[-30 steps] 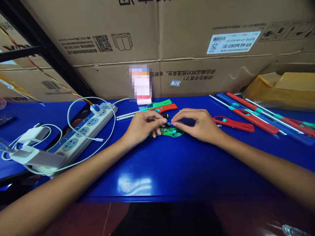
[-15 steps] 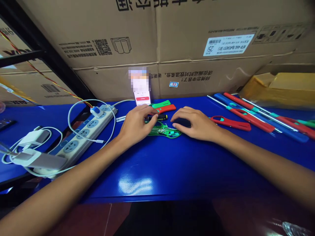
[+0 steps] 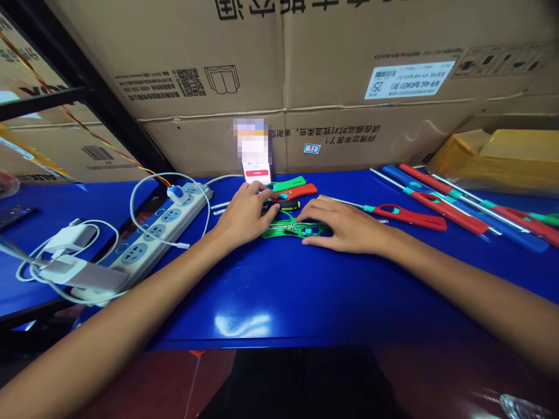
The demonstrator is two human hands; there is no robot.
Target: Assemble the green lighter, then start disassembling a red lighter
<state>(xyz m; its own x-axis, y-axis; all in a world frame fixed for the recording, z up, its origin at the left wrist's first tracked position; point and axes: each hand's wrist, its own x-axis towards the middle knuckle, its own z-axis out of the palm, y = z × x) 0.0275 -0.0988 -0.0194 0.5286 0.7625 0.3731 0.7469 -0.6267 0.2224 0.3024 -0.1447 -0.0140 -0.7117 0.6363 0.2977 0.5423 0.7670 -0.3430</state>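
A green long-nosed lighter casing (image 3: 283, 228) lies opened on the blue table, with thin metal and teal parts showing inside. My left hand (image 3: 244, 214) is closed at the casing's left end, its thumb by the upper edge and the other fingertips partly hidden. Over the right end, my right hand (image 3: 349, 224) has thumb and index on either side of the casing, bent around it. A short metal tip (image 3: 384, 221) shows behind the right hand; its other end is hidden. Just beyond the casing is a black and yellow screwdriver (image 3: 289, 205).
Behind lie green (image 3: 288, 184) and orange-red (image 3: 297, 192) handles. A red lighter (image 3: 408, 217) and several red and blue ones lie rightward. A power strip (image 3: 152, 233) with white cables sits left. A lit phone (image 3: 257, 157) leans against the cardboard box (image 3: 183, 145).
My right hand has moved left and down onto the green casing's right end. The metal tip behind it and the red lighter's rod now show. My left hand stays at the casing's left end.
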